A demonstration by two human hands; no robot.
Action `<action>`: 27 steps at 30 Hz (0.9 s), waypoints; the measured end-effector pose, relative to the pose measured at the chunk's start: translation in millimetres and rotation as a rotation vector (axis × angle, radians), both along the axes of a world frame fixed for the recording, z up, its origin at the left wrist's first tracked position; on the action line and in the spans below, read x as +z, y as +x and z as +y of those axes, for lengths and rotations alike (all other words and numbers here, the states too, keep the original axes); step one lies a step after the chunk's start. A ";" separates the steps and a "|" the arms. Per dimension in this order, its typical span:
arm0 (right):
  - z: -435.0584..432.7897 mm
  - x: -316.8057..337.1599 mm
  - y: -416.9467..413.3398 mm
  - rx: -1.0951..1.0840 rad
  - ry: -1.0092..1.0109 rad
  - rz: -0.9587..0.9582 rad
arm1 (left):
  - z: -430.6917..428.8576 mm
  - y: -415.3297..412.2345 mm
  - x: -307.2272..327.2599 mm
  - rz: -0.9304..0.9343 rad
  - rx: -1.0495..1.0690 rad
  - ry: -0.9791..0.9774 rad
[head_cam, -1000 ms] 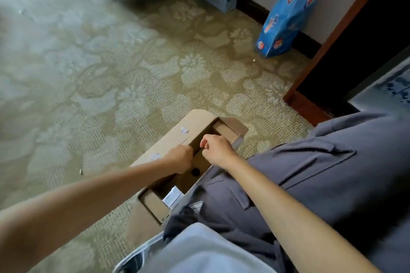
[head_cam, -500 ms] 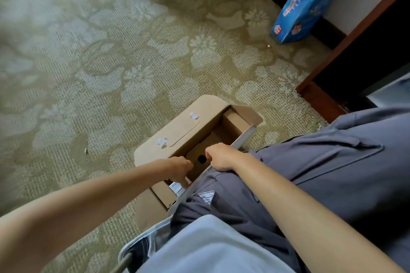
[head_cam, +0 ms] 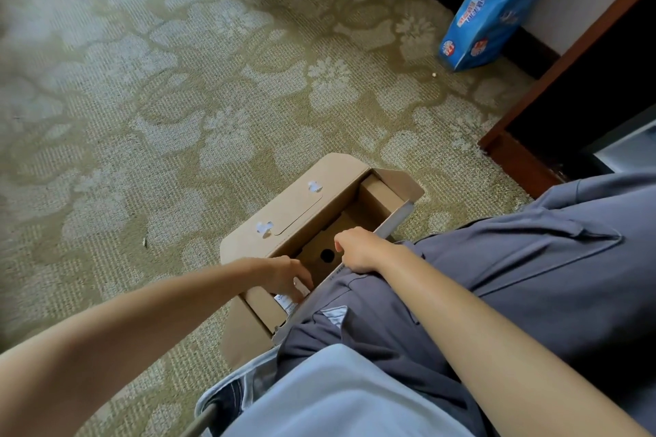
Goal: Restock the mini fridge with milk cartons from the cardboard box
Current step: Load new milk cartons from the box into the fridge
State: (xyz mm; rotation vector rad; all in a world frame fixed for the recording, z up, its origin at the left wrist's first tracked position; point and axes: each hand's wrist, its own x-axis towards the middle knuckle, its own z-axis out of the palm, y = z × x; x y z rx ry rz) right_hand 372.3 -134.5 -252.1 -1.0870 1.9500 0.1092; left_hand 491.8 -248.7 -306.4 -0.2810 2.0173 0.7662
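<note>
Down at the near-left end of the open brown cardboard box [head_cam: 298, 209], which sits on the green floral carpet [head_cam: 177, 117] against my grey-trousered knee [head_cam: 514, 277], I see a white milk carton with blue print [head_cam: 284, 301]. Only a sliver of it shows, tucked into the corner by the end flap, so I cannot tell how it stands.

My left hand [head_cam: 284, 277] is directly above it, with the fingers [head_cam: 301, 282] bent down onto its top. I cannot tell whether they have clenched on it or merely touch it.

My right hand [head_cam: 358, 250] sits further along the box, fingers curled over the rim of the near long wall, which I judge steadies it.

The box runs lengthwise from near-left to far-right. The stretch beyond my right hand shows bare cardboard floor with a dark round hole.

I judge the carton must come straight up and out with the left hand, the nearer one. The dark wood-framed cabinet opening [head_cam: 568, 57] lies to the right, and I cannot make out the fridge itself.
</note>
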 end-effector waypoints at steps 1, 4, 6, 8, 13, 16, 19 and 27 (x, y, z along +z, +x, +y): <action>-0.4 -1.1 0.2 0.001 0.002 0.003 | 1.4 0.4 -1.4 0.014 -0.011 -0.028; -0.9 -3.2 0.9 -0.005 0.000 0.015 | 5.4 -0.6 -4.9 0.060 -0.005 -0.179; -1.1 -3.5 1.0 -0.015 -0.009 0.016 | 3.5 -2.3 -3.7 0.058 0.014 -0.311; -1.1 -2.8 0.3 -0.034 -0.023 0.012 | 2.3 -3.2 -1.4 0.064 0.040 -0.355; -1.3 2.4 -1.6 -0.081 -0.040 -0.013 | 7.4 -22.4 18.0 0.186 0.092 -0.375; -1.2 5.0 -7.0 -0.111 -0.029 -0.030 | -0.4 -51.0 47.9 0.249 0.144 -0.379; -1.0 7.5 -16.5 -0.196 -0.065 0.004 | -9.3 -82.3 86.0 0.335 0.172 -0.378; 11.8 49.5 -84.2 -0.565 -0.434 0.155 | 3.2 -171.6 177.9 0.669 0.154 -0.395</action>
